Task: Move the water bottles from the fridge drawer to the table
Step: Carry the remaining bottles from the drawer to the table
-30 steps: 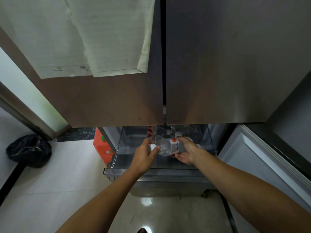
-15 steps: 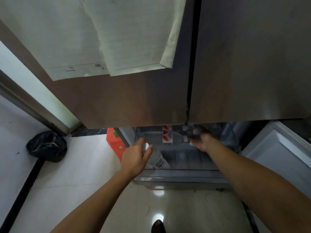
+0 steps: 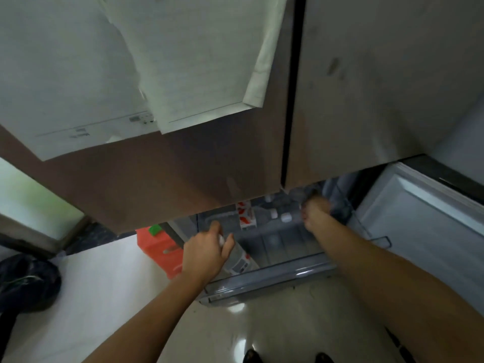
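Glossy pale floor (image 3: 262,323), tall fridge doors (image 3: 366,87) shut above with papers (image 3: 196,61) stuck on, and the fridge drawer (image 3: 275,277) standing open below. Left hand (image 3: 207,254) is curled round the top of a water bottle (image 3: 239,262), over the drawer's front left corner. Right hand (image 3: 315,213) is deep at the back among capped bottles (image 3: 286,217), too blurred to tell its grip.
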Demonstrator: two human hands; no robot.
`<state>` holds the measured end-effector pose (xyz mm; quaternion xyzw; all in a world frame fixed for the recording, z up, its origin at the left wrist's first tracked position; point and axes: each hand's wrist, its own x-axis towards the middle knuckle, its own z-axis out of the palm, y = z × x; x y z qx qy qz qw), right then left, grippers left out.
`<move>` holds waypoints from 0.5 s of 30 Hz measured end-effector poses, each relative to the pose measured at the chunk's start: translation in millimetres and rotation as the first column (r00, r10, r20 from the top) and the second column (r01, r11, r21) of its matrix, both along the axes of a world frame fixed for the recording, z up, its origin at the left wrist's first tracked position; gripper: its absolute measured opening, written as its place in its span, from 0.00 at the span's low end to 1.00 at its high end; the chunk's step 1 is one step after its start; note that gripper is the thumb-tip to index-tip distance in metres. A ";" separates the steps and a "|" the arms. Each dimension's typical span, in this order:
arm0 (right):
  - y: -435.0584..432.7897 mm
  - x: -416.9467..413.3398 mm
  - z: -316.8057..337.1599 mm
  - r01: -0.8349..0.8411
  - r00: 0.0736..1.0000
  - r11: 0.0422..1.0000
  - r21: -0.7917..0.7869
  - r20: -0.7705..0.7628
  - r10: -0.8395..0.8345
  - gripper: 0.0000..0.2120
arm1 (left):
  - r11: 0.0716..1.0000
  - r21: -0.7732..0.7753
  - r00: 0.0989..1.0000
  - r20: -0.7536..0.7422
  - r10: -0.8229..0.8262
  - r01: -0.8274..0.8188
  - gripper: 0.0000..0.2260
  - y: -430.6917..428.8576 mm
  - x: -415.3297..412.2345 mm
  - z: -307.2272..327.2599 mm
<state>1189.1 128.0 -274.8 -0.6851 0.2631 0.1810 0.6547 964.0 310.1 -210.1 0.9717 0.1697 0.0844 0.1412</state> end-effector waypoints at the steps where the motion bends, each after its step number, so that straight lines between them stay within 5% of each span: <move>1: -8.8 -2.6 -0.6 0.054 0.998 0.998 -0.020 0.011 -0.054 0.23 | 1.000 0.004 1.000 0.002 -0.008 0.008 0.14 -0.3 2.6 1.4; 5: -40.1 -28.7 32.9 0.129 0.986 0.970 -0.204 0.132 -0.103 0.29 | 0.997 0.072 0.999 -0.009 -0.033 0.034 0.13 -10.1 7.5 9.6; 9: -75.7 -49.4 72.9 -0.056 0.957 0.913 -0.404 0.239 0.164 0.18 | 0.990 0.130 0.999 -0.016 -0.046 0.048 0.11 -23.3 4.8 20.9; 15: -114.9 -72.8 121.3 -0.155 0.771 0.773 -0.616 0.414 0.484 0.14 | 0.976 0.191 0.992 0.089 0.086 -0.101 0.10 -47.4 -16.1 62.6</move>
